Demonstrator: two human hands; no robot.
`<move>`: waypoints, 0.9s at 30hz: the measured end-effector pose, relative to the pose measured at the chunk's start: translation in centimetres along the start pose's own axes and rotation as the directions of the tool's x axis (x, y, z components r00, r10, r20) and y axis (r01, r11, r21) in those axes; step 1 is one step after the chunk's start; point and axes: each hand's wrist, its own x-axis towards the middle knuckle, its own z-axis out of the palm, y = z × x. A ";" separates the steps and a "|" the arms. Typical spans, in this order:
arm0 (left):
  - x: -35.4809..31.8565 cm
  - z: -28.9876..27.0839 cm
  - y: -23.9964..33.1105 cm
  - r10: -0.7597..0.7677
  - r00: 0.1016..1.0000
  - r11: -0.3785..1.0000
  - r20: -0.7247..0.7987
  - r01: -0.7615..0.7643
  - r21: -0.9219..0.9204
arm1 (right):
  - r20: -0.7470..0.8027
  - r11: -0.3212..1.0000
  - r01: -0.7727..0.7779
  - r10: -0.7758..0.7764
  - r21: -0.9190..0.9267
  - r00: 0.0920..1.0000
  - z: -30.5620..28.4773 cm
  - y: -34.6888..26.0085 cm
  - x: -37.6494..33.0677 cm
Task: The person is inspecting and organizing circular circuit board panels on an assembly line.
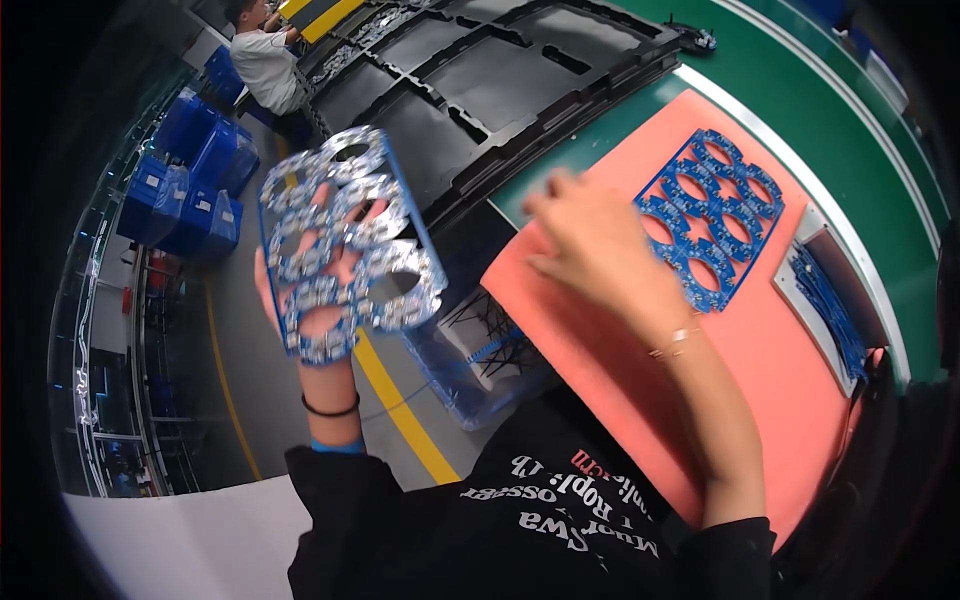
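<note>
My left hand (343, 265) holds up a circuit board panel (380, 235) with large round holes and shiny parts on its face. Skin shows through the cutouts and past the panel's left edge. Over the far edge of a coral mat (790, 430) hovers my right hand (600, 240), its fingers bent and apart from the thumb with nothing between them; the fingertips are blurred. To its right, a second blue circuit board panel (735, 262) with the same round holes lies flat on the mat.
Black plastic trays (480, 80) are stacked beyond the mat. A white-edged tray (830, 300) of blue strips sits at its right. Blue bins (205, 150) stand far left. A clear-lined blue crate (470, 390) is below the bench. Another person (268, 65) works at the far left.
</note>
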 end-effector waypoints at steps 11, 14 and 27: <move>5.8 -6.6 0.9 0.226 0.876 0.962 -0.427 -0.130 0.241 | 0.265 0.909 -0.255 0.348 -0.328 0.899 -3.8 4.0 -1.0; 5.7 -7.4 1.5 0.259 0.852 0.953 -0.454 -0.150 0.262 | -0.018 0.931 -0.322 0.324 -0.173 0.946 -5.5 3.9 -0.4; 0.1 -7.8 1.8 0.516 0.797 0.134 -0.314 0.287 0.949 | -0.320 0.178 0.268 0.594 0.947 0.738 -12.1 -0.9 0.4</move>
